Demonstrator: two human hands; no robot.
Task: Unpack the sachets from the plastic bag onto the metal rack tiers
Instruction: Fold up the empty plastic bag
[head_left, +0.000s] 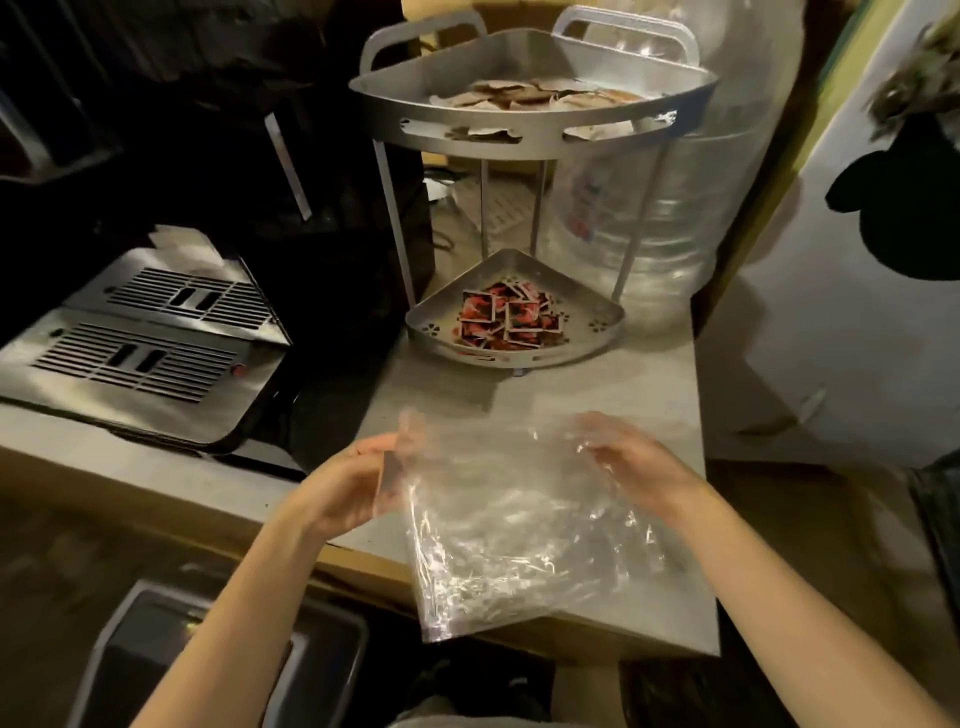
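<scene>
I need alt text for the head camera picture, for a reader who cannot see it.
Two bare hands, left hand and right hand, hold a clear, seemingly empty plastic bag over a grey counter. Behind stands a two-tier metal rack: red sachets fill the lower tier, pale brown sachets the upper.

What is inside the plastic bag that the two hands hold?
The plastic bag looks empty: through the clear film only the counter shows. The left hand and right hand grip its top corners; creases and glare might hide a sachet.
</scene>
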